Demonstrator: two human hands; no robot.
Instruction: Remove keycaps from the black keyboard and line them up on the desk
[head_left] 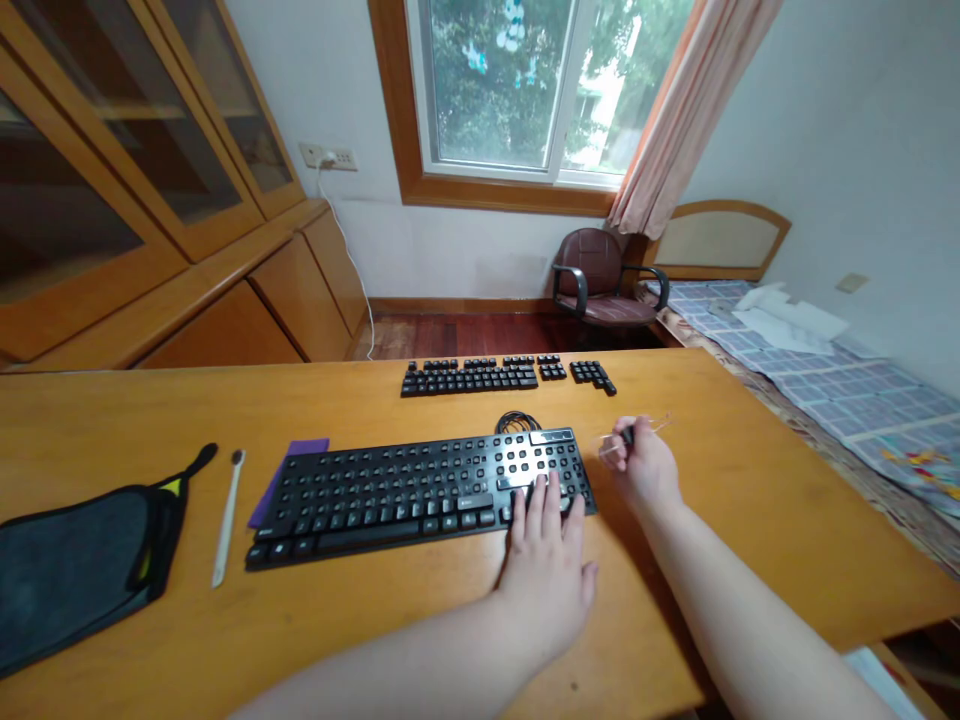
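A black keyboard (390, 485) lies across the desk, most of its keycaps off and the bare switches showing. The bottom row and a few wide keys still have their caps. My left hand (546, 580) rests with spread fingers on the keyboard's lower right part, covering some keys there. Off the keyboard's right end, my right hand (643, 465) is closed round what looks like a wire keycap puller (660, 424) with thin wire loops. A small black piece (628, 435) shows between its fingers; whether it is a keycap I cannot tell. Loose keycaps (471, 379) stand in keyboard-like rows at the far edge.
A coiled black cable (517, 422) lies behind the keyboard. Partly under its left end is a purple cloth (268, 505). Further left are a toothbrush (229, 520) and a dark pouch (75, 560). A chair (600, 280) and a bed (810, 350) stand beyond the desk.
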